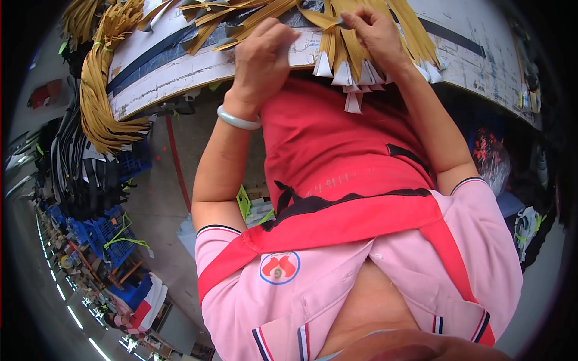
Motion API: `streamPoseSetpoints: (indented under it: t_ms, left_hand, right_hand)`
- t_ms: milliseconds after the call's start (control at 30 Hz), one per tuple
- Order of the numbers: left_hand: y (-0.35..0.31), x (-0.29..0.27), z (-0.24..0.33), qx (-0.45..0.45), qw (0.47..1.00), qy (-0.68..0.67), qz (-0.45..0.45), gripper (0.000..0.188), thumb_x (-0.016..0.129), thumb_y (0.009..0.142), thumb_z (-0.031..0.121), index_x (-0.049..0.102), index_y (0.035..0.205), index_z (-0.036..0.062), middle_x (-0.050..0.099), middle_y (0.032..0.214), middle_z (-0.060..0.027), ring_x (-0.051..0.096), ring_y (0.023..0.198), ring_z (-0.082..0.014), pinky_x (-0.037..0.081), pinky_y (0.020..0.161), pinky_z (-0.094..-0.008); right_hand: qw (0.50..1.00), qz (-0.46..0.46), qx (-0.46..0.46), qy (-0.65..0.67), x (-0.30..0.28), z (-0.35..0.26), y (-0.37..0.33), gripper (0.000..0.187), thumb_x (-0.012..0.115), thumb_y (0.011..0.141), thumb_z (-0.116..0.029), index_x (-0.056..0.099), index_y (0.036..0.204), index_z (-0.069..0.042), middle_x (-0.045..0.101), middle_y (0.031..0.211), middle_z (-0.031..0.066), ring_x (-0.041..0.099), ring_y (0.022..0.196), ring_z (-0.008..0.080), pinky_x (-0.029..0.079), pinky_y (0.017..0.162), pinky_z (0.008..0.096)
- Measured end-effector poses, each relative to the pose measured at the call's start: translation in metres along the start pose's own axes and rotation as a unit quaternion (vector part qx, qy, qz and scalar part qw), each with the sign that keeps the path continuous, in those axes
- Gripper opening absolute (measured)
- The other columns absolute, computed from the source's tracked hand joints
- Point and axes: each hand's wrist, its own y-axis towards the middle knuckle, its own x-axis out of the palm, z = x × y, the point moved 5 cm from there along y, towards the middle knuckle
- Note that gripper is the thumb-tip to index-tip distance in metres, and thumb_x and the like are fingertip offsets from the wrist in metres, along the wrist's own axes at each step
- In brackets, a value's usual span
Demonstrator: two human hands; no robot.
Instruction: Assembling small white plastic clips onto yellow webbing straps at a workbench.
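Observation:
My right hand [378,41] is closed in a pinch on the grey end of an ochre strip [318,19] at the table's near edge. Under that strip hangs a bunch of flat ochre strips [344,51], their white and grey ends [343,75] drooping over the edge. My left hand [262,60] is a closed fist above the edge, left of the bunch. A blurred greyish patch shows by its fingers, and I cannot make out what it holds. More ochre strips [205,37] with grey ends lie on the table beyond my left hand.
The worn white table [174,81] has dark bands across it. A tied ochre bundle [96,102] hangs off its left end, beside hanging black strips [66,150]. Blue crates [102,237] stand on the floor at left. A clear plastic bag [490,159] is below the table at right.

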Motion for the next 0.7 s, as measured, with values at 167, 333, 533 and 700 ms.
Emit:
streamPoseSetpoints:
  t_ms: [167, 333, 533, 700]
  left_hand:
    - [-0.025, -0.1, -0.054, -0.181, 0.943, -0.098, 0.26, 0.019, 0.059, 0.098, 0.014, 0.065, 0.087, -0.0006, 0.063, 0.075, -0.0026, 0.059, 0.062, -0.0073, 0.048, 0.058, -0.0206]
    - [-0.015, -0.073, -0.028, -0.157, 0.963, -0.11, 0.19, 0.017, 0.062, 0.097, 0.014, 0.066, 0.092, -0.0015, 0.064, 0.079, -0.0029, 0.059, 0.062, -0.0078, 0.048, 0.058, -0.021]
    - [0.028, -0.037, 0.029, -0.076, 0.982, -0.111, 0.131, 0.009, 0.065, 0.092, 0.007, 0.065, 0.093, -0.002, 0.063, 0.082, -0.0059, 0.061, 0.065, -0.0111, 0.047, 0.06, -0.023]
    - [-0.004, 0.032, -0.001, -0.092, 0.989, -0.035, -0.114, 0.015, 0.064, 0.086, 0.001, 0.067, 0.101, 0.0044, 0.064, 0.092, -0.0101, 0.064, 0.074, -0.0237, 0.051, 0.066, -0.032]
  right_hand:
    - [0.978, 0.184, 0.092, 0.036, -0.064, 0.001, -0.03, 0.02, 0.063, 0.097, -0.025, 0.06, 0.089, -0.007, 0.06, 0.067, -0.0007, 0.055, 0.06, 0.0061, 0.044, 0.055, 0.0196]
    - [0.964, 0.228, -0.089, 0.101, -0.022, -0.008, -0.006, 0.026, 0.063, 0.097, -0.028, 0.067, 0.096, -0.002, 0.066, 0.08, 0.0036, 0.065, 0.071, 0.0095, 0.054, 0.063, 0.0239]
    - [0.957, -0.225, -0.178, -0.054, 0.179, -0.033, -0.061, 0.032, 0.059, 0.09, -0.01, 0.061, 0.121, -0.003, 0.065, 0.114, 0.0128, 0.066, 0.097, 0.0299, 0.051, 0.089, 0.039]
    - [0.898, -0.402, -0.053, -0.171, 0.154, 0.01, -0.072, 0.028, 0.064, 0.087, -0.016, 0.065, 0.112, -0.003, 0.067, 0.106, 0.0163, 0.064, 0.099, 0.0338, 0.049, 0.087, 0.042]
